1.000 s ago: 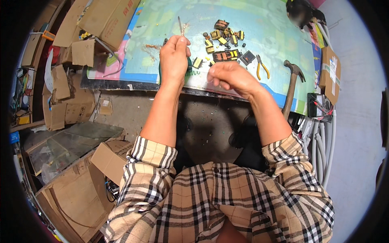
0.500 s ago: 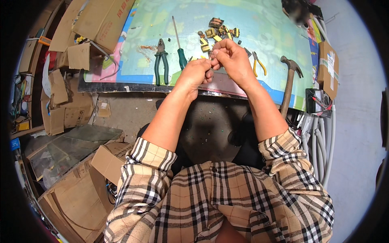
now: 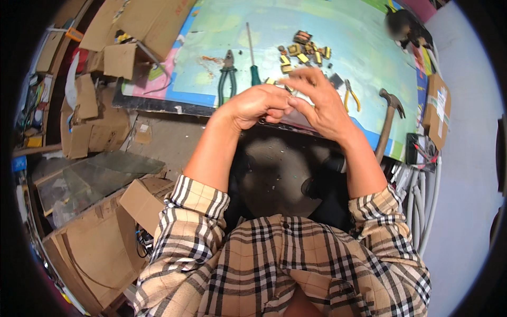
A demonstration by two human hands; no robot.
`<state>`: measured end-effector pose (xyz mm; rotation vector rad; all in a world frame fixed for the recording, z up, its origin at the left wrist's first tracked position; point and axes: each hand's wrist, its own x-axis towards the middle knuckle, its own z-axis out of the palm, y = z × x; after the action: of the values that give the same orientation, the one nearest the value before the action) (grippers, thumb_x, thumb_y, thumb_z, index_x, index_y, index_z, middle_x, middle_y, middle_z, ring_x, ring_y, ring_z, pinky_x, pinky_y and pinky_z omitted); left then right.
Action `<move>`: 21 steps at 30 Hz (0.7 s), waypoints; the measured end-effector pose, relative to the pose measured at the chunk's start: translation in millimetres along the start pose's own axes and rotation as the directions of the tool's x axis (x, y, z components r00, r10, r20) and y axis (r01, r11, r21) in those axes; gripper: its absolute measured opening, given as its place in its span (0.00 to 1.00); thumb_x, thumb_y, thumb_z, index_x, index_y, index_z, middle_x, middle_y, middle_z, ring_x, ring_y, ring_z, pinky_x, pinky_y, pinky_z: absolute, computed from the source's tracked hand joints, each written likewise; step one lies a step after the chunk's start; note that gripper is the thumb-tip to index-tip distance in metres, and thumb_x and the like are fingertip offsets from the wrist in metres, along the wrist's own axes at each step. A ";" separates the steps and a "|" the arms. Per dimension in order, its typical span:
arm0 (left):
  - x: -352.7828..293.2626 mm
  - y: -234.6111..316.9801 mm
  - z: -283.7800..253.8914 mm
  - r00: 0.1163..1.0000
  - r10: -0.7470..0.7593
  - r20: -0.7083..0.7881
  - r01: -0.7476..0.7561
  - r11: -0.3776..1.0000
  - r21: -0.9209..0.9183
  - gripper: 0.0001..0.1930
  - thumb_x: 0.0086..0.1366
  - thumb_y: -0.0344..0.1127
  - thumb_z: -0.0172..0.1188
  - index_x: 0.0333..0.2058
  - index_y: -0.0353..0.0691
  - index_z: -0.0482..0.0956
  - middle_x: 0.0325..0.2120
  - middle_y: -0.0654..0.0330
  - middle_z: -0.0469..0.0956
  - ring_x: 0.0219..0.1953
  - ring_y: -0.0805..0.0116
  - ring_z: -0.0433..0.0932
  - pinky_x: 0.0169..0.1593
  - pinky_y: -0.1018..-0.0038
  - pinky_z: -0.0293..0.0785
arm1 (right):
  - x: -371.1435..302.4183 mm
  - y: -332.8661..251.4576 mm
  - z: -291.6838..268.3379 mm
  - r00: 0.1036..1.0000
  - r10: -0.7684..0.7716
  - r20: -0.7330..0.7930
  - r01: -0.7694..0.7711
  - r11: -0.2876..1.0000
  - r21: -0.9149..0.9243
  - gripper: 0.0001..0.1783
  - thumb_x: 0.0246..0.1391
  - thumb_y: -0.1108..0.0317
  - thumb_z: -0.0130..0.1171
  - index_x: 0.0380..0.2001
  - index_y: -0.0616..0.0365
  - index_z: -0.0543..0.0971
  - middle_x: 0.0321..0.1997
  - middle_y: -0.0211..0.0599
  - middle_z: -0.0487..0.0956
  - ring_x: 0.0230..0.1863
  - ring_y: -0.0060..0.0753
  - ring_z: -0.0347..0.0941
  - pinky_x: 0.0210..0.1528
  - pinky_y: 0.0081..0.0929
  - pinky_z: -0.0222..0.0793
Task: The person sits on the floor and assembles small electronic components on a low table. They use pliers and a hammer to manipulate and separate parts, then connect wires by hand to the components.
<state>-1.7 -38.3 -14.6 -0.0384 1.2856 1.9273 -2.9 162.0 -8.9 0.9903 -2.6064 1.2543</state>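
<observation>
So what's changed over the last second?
The left hand has moved right, off the screwdriver it partly covered, to come close against the right hand, whose fingers have gone from curled to spread. Whether the left hand had gripped it, or holds anything now, I can't tell. The screwdriver, yellow pliers and hammer stayed put.

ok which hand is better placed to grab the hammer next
Likely the right hand: it's nearer the hammer, which lies to its right; the left hand is farther away.
</observation>
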 end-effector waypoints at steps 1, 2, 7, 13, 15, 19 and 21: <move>1.0 -3.4 -7.7 1.000 -0.006 0.016 0.006 1.000 0.009 0.08 0.65 0.31 0.55 0.30 0.32 0.75 0.19 0.68 0.65 0.19 0.81 0.58 0.21 0.81 0.55 | -0.8 -3.5 3.1 0.998 0.025 0.054 -0.026 1.000 0.009 0.18 0.54 0.65 0.60 0.49 0.51 0.76 0.46 0.42 0.71 0.44 0.48 0.71 0.45 0.38 0.68; -0.9 -2.2 -11.4 0.998 0.000 0.059 -0.003 0.999 0.047 0.09 0.66 0.33 0.55 0.31 0.31 0.76 0.19 0.68 0.65 0.19 0.80 0.58 0.22 0.80 0.56 | -1.3 -7.0 5.2 0.993 0.052 0.108 -0.054 0.998 0.012 0.15 0.55 0.66 0.58 0.47 0.53 0.76 0.41 0.42 0.73 0.40 0.48 0.73 0.40 0.38 0.70; -8.0 -7.6 -20.5 0.995 0.063 0.075 -0.072 0.991 0.114 0.11 0.67 0.36 0.54 0.31 0.33 0.76 0.18 0.68 0.65 0.20 0.77 0.61 0.26 0.78 0.59 | -2.2 -9.5 15.9 0.998 -0.008 0.066 0.016 0.992 -0.122 0.09 0.55 0.67 0.59 0.37 0.56 0.73 0.36 0.42 0.71 0.35 0.49 0.73 0.33 0.41 0.69; -9.6 -2.3 -9.8 0.975 0.212 0.063 -0.207 0.778 0.593 0.12 0.69 0.38 0.52 0.30 0.35 0.74 0.18 0.65 0.68 0.23 0.77 0.65 0.30 0.77 0.63 | -8.1 4.7 18.1 0.983 0.148 0.105 -0.163 0.976 0.144 0.09 0.60 0.65 0.54 0.29 0.58 0.71 0.22 0.34 0.70 0.22 0.38 0.71 0.24 0.31 0.66; -9.4 -9.6 8.8 0.876 0.482 0.012 -0.301 0.529 0.793 0.11 0.69 0.38 0.50 0.32 0.36 0.73 0.19 0.55 0.71 0.25 0.66 0.72 0.31 0.69 0.66 | -5.4 5.5 9.3 0.818 0.448 0.359 -0.574 0.658 0.487 0.11 0.62 0.64 0.52 0.27 0.57 0.71 0.15 0.28 0.68 0.14 0.27 0.66 0.19 0.23 0.61; -16.6 -30.1 26.5 0.751 0.647 0.134 -0.108 -0.081 0.991 0.06 0.62 0.28 0.52 0.26 0.36 0.67 0.18 0.51 0.74 0.23 0.45 0.75 0.25 0.56 0.68 | -10.6 7.5 2.6 0.612 0.454 0.648 -0.727 0.001 0.686 0.14 0.64 0.62 0.51 0.26 0.59 0.72 0.11 0.24 0.64 0.09 0.15 0.54 0.13 0.15 0.50; -20.0 -38.2 26.1 0.708 0.687 0.163 -0.126 -0.104 0.987 0.06 0.61 0.27 0.53 0.26 0.37 0.67 0.19 0.50 0.75 0.23 0.46 0.74 0.24 0.58 0.68 | -11.5 6.9 -1.1 0.566 0.415 0.713 -0.775 -0.029 0.632 0.15 0.64 0.62 0.51 0.26 0.60 0.73 0.10 0.23 0.64 0.08 0.14 0.53 0.13 0.16 0.49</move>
<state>45.8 -23.5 -22.5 0.8719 3.0678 0.8932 1.9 171.9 -16.6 -0.3027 -2.3035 3.4025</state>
